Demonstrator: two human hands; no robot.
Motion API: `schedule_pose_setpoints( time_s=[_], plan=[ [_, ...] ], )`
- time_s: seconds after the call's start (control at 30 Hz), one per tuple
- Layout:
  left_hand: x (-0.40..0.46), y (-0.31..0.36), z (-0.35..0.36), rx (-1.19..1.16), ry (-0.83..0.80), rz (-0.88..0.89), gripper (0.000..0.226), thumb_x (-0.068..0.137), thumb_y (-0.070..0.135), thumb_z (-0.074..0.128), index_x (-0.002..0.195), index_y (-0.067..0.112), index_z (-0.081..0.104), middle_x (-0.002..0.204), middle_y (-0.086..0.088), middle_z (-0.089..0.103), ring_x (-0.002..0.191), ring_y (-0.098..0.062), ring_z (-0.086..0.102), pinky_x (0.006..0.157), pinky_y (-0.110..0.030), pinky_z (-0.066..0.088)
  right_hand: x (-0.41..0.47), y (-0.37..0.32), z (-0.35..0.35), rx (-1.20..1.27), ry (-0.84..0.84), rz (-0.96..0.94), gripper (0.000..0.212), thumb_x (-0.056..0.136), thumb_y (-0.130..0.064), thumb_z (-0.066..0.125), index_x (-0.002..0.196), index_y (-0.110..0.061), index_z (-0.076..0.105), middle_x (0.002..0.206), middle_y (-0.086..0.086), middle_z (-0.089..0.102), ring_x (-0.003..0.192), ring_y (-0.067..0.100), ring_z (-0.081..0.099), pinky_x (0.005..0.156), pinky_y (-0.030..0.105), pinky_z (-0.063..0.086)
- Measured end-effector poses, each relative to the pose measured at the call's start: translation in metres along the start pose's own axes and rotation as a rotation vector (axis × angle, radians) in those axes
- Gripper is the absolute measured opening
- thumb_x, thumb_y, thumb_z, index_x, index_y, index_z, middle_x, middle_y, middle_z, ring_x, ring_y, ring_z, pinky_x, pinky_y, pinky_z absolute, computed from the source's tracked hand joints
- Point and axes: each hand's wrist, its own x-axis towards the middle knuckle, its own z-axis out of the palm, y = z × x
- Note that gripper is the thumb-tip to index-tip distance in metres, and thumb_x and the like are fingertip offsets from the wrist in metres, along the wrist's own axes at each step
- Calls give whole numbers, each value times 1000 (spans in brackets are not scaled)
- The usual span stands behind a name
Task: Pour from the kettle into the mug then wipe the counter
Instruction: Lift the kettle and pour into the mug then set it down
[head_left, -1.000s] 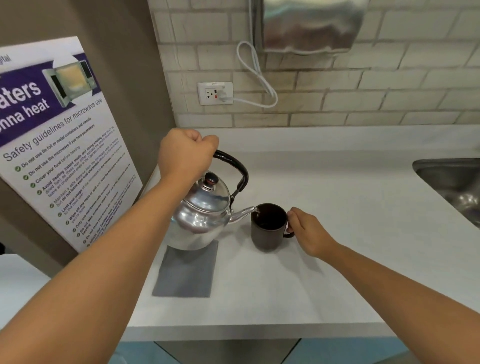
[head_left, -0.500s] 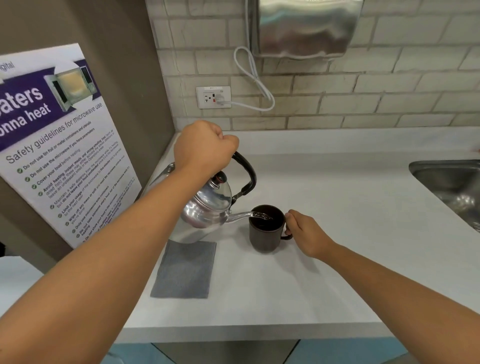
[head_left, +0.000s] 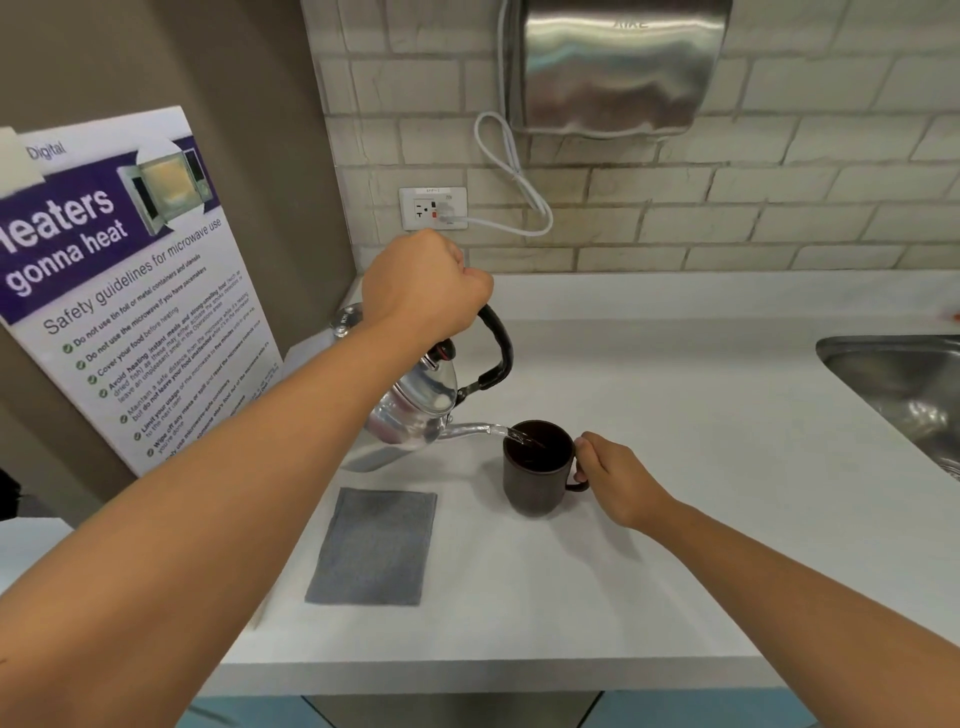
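Note:
My left hand (head_left: 423, 288) grips the black handle of a shiny metal kettle (head_left: 415, 410), held in the air and tilted to the right. Its spout reaches over the rim of a dark brown mug (head_left: 537, 486), and a thin stream of water runs into the mug. The mug stands upright on the white counter (head_left: 675, 519). My right hand (head_left: 615, 475) holds the mug's handle on its right side. A folded grey cloth (head_left: 376, 545) lies flat on the counter, in front of the kettle and left of the mug.
A steel sink (head_left: 904, 395) is set into the counter at the right. A microwave safety poster (head_left: 124, 291) leans against the left wall. On the brick wall hang a metal hand dryer (head_left: 613, 62) and a socket (head_left: 434, 208) with its white cable.
My left hand has lifted the kettle higher and tipped it further to the right; water now flows from the spout into the mug. My right hand has stayed on the mug's handle.

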Motion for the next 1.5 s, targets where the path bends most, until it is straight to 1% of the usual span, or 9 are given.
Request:
schedule_pose_setpoints(
  time_s=[0.13, 0.3, 0.67, 0.83, 1.0, 1.13, 1.23, 1.37, 1.5],
  plan=[
    [1, 0, -3, 16, 6, 37, 28, 65, 15, 52, 44, 16, 33, 44, 3, 29, 43, -16, 25, 47, -24, 26, -1, -1, 0, -2, 8, 6, 44, 101, -32, 27, 81, 1, 51, 82, 20, 64, 77, 24, 62, 68, 28, 46],
    [3, 2, -5, 35, -12, 55, 30, 65, 14, 52, 43, 16, 32, 42, 4, 28, 42, -16, 25, 46, -24, 23, -2, -4, 0, 11, 5, 29, 45, 100, -32, 28, 83, 2, 50, 84, 23, 63, 80, 32, 60, 74, 39, 49],
    [8, 7, -7, 53, 6, 103, 32, 66, 15, 52, 44, 17, 31, 41, 4, 25, 42, -16, 23, 45, -24, 22, -4, -11, -2, -2, -2, 36, 44, 100, -28, 26, 85, 4, 52, 85, 24, 63, 81, 35, 60, 75, 43, 49],
    [5, 1, -4, 37, 30, 92, 31, 66, 16, 51, 43, 16, 30, 42, 3, 26, 42, -17, 23, 46, -24, 23, -4, -10, -3, 4, -5, 38, 44, 101, -28, 27, 84, 5, 52, 85, 24, 63, 82, 34, 60, 75, 41, 48],
    [0, -9, -1, -61, 40, 18, 28, 68, 18, 54, 45, 14, 38, 43, 1, 33, 45, -19, 32, 49, -26, 34, -3, -8, -2, 6, -10, 33, 43, 101, -27, 27, 84, 4, 51, 85, 24, 63, 77, 27, 60, 75, 39, 48],
    [-5, -16, 1, -154, 62, -44, 22, 68, 17, 55, 49, 8, 48, 49, -6, 37, 48, -19, 34, 49, -27, 33, -3, -8, -3, 15, -14, 28, 42, 101, -27, 28, 83, 3, 52, 84, 23, 63, 72, 19, 57, 75, 38, 47],
    [-8, -21, 5, -218, 76, -89, 26, 68, 16, 56, 46, 11, 41, 49, -6, 35, 49, -19, 32, 49, -27, 30, -3, -7, -3, 25, -21, 21, 41, 101, -26, 29, 82, 2, 52, 84, 22, 63, 73, 19, 59, 76, 38, 47],
    [-10, -29, 11, -337, 70, -161, 34, 66, 17, 58, 40, 16, 36, 42, 1, 32, 44, -17, 31, 52, -28, 34, -1, -6, -5, 19, -37, 1, 37, 101, -26, 29, 74, -13, 51, 77, 11, 63, 76, 22, 60, 76, 36, 47],
    [-11, -38, 16, -462, 91, -216, 41, 64, 19, 58, 35, 17, 29, 32, 9, 21, 37, -9, 19, 55, -30, 35, 0, -5, -6, 39, -37, -23, 37, 101, -26, 29, 70, -19, 48, 74, 4, 61, 79, 27, 61, 77, 37, 48]
  ],
)
